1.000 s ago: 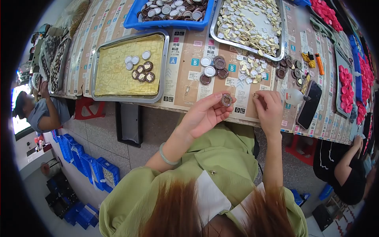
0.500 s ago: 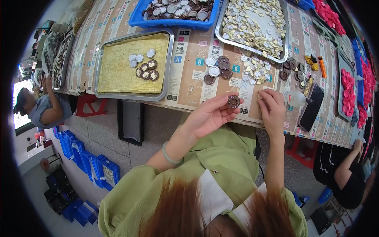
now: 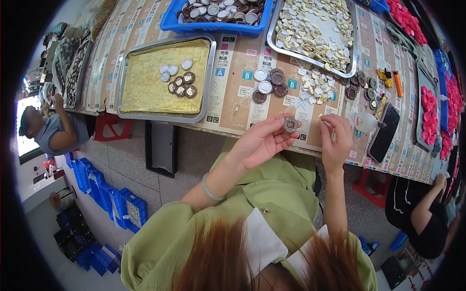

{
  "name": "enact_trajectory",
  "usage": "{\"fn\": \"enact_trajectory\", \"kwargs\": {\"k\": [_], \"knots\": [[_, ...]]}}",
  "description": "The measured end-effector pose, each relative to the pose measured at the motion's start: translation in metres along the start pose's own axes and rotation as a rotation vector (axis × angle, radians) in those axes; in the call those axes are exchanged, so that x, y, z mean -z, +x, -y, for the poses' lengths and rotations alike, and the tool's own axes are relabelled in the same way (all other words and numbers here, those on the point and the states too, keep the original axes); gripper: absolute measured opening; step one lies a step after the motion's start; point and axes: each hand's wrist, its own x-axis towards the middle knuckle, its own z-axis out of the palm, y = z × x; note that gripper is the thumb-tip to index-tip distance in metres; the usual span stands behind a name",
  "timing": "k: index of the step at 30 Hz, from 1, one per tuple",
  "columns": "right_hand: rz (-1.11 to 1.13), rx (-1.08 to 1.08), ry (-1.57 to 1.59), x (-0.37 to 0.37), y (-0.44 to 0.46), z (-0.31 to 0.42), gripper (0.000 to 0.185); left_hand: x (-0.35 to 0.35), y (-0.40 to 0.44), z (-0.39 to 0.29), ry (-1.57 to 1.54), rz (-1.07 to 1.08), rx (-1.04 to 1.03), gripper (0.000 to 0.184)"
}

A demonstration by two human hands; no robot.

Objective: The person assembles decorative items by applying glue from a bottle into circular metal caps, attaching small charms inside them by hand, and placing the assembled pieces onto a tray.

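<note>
Head view: your left hand (image 3: 259, 144) pinches round brown cap (image 3: 290, 125), left of your right hand (image 3: 337, 141), fingertips narrow, seemingly on pale bit (image 3: 320, 116).

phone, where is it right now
In the head view, the phone lies on the table to the right of the right hand, just beyond the small clear bottle.
</note>
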Motion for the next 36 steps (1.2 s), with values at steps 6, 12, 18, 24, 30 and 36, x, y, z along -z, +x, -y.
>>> {"fn": "enact_trajectory", "kwargs": {"k": [6,12,18,24,30,36], "knots": [[0.072,0.075,0.188,-0.002,-0.001,0.04,0.016,-0.007,0.001,0.004,0.017,0.03,-0.012,0.028],[0.083,0.142,0.162,-0.005,-0.002,0.042,0.017,-0.014,-0.003,0.005,0.147,0.008,-0.064,0.025],[0.048,0.112,0.178,-0.007,-0.005,0.039,0.017,-0.015,-0.004,0.004,0.145,0.02,-0.048,0.025],[0.044,0.154,0.139,-0.008,-0.007,0.04,0.018,-0.013,-0.002,0.007,0.023,-0.016,0.012,0.021],[0.014,0.124,0.118,-0.009,-0.008,0.043,0.018,-0.014,-0.001,0.011,0.04,-0.034,-0.019,0.022],[0.087,-0.156,0.343,-0.006,-0.014,0.042,0.011,-0.023,-0.006,0.013,0.249,-0.059,-0.188,0.023]]}}
